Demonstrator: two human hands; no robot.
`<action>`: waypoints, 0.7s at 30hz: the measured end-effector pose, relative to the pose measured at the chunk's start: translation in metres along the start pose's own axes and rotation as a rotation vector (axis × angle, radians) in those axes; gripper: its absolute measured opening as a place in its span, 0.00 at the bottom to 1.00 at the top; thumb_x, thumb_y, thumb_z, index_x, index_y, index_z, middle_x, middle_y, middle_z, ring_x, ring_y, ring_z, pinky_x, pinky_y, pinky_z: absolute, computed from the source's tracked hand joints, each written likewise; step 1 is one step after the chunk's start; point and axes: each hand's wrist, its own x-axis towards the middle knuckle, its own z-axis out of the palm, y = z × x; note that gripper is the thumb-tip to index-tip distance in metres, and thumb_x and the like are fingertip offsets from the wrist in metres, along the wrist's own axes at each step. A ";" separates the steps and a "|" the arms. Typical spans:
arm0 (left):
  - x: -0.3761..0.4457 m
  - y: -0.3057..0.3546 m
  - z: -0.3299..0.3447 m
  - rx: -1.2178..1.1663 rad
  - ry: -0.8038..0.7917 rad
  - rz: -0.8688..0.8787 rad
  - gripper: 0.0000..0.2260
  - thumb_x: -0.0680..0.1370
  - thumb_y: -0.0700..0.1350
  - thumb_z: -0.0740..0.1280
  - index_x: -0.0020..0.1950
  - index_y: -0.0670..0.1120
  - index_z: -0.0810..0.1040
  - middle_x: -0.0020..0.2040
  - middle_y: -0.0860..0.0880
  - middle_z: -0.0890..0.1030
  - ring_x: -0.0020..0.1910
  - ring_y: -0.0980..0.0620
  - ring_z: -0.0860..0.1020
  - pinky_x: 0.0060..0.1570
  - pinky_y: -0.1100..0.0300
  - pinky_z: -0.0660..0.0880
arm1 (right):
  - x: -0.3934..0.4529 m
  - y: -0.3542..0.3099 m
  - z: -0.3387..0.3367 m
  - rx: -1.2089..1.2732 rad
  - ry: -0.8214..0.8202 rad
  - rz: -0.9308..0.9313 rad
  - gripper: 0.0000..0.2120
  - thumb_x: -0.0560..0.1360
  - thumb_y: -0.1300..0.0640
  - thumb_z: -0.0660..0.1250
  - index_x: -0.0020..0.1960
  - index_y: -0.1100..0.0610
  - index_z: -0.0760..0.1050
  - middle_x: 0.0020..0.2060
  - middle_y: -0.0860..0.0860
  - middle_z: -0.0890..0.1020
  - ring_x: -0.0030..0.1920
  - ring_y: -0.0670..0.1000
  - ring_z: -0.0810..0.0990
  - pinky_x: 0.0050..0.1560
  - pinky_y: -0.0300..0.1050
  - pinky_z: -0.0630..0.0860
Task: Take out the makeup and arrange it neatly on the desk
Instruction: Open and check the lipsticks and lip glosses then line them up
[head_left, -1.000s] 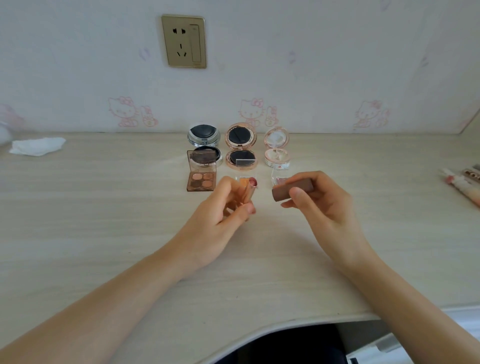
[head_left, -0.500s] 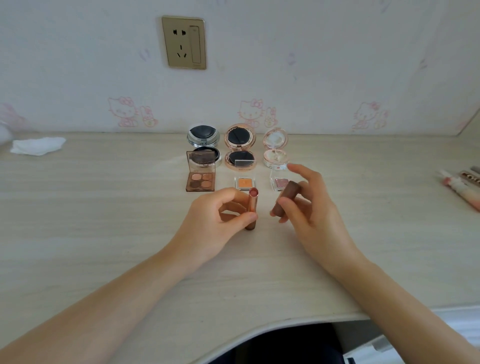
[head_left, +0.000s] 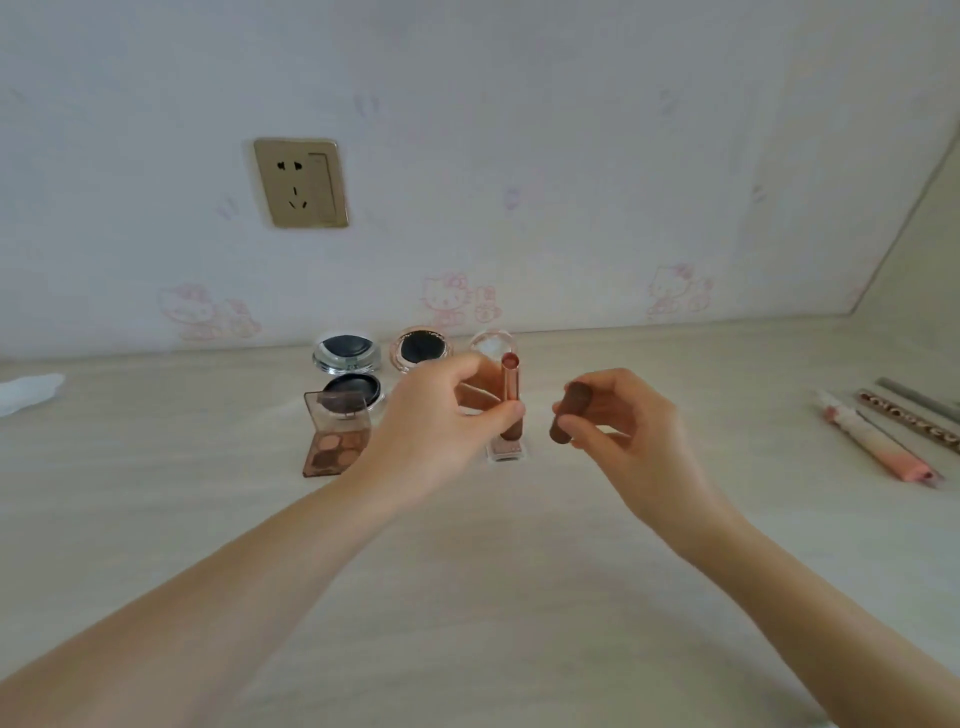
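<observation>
Desk: pale wood-grain top, running back to a wall papered in white with faint pink cartoon cats. A brass-coloured socket is sitting on the wall at 11 o'clock from the hands. At 2 o'clock the wall is meeting a slanted side panel.

Left hand: closed around a lipstick, holding it upright above the desk with the bullet uppermost and uncapped. Thumb is pressing the lower barrel; the base is partly hidden by the fingers.

Right hand: pinching the brown cap between thumb and fingers, just at 3 o'clock of the lipstick, apart from it.

Behind the hands, toward 12 o'clock, makeup is standing in rows: a silver compact open, a rose-gold compact partly hidden by the left hand, a clear compact mostly hidden. An open palette is lying at 9 o'clock of the left hand. A small clear pan is lying directly under the lipstick.

At 3 o'clock, well apart, a pink tube and two more sticks are lying at the desk's edge. At 9 o'clock, far left, a white tissue is lying.
</observation>
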 end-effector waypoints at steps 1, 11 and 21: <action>0.011 0.003 0.003 0.023 -0.013 0.002 0.05 0.71 0.45 0.74 0.41 0.51 0.79 0.38 0.56 0.84 0.39 0.60 0.82 0.39 0.62 0.75 | 0.007 0.003 -0.004 -0.022 0.001 -0.002 0.15 0.73 0.64 0.70 0.46 0.43 0.75 0.41 0.45 0.83 0.43 0.45 0.84 0.42 0.36 0.79; 0.111 0.021 0.042 0.269 -0.143 -0.044 0.07 0.69 0.43 0.74 0.43 0.43 0.79 0.43 0.47 0.83 0.39 0.53 0.80 0.36 0.63 0.73 | 0.079 0.043 -0.033 -0.220 0.042 0.204 0.05 0.73 0.61 0.69 0.45 0.51 0.77 0.37 0.46 0.84 0.36 0.40 0.82 0.34 0.36 0.73; 0.143 0.001 0.066 0.371 -0.259 -0.195 0.10 0.67 0.37 0.75 0.45 0.36 0.80 0.43 0.41 0.84 0.41 0.47 0.84 0.44 0.55 0.81 | 0.104 0.072 -0.023 -0.241 0.089 0.281 0.08 0.70 0.63 0.68 0.45 0.50 0.76 0.38 0.46 0.83 0.36 0.38 0.81 0.27 0.26 0.67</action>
